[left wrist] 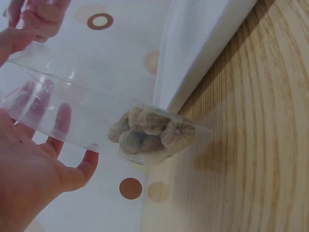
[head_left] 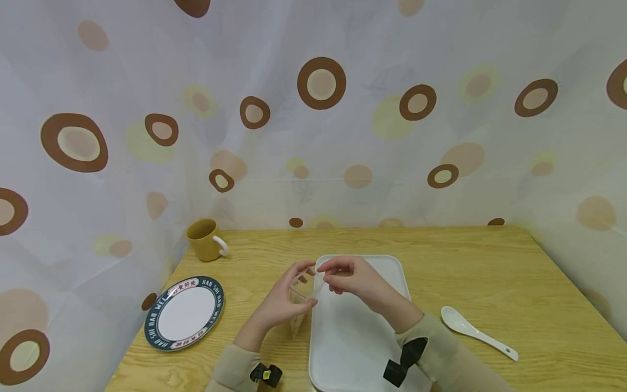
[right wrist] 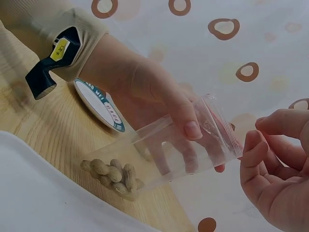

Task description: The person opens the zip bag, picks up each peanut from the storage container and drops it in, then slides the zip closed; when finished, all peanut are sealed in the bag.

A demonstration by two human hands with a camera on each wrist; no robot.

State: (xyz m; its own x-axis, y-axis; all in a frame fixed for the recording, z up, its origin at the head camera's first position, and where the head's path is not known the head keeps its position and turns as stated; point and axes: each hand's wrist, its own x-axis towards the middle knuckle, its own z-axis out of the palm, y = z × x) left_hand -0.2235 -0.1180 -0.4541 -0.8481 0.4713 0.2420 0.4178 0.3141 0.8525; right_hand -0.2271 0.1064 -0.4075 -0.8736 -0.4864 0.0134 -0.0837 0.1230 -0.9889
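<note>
A clear zip-top bag (left wrist: 101, 108) hangs tilted above the table, with several unshelled peanuts (left wrist: 149, 130) gathered at its lower end. My left hand (head_left: 286, 296) holds the bag from the side, its thumb on the near face and the other fingers behind it, as the right wrist view shows. Close to the zip end is my right hand (head_left: 355, 280), with thumb and index finger drawn together right at the bag's upper corner. Under the right hand lies a white rectangular tray (head_left: 357, 337); the bag is beside its left edge.
Left of the hands lies a white plate (head_left: 188, 313) with a dark patterned rim. A mustard mug (head_left: 203, 242) with a white handle stands at the back left. To the right, a white spoon (head_left: 472, 329) rests on the wooden table (head_left: 514, 283). Patterned curtain surrounds the table.
</note>
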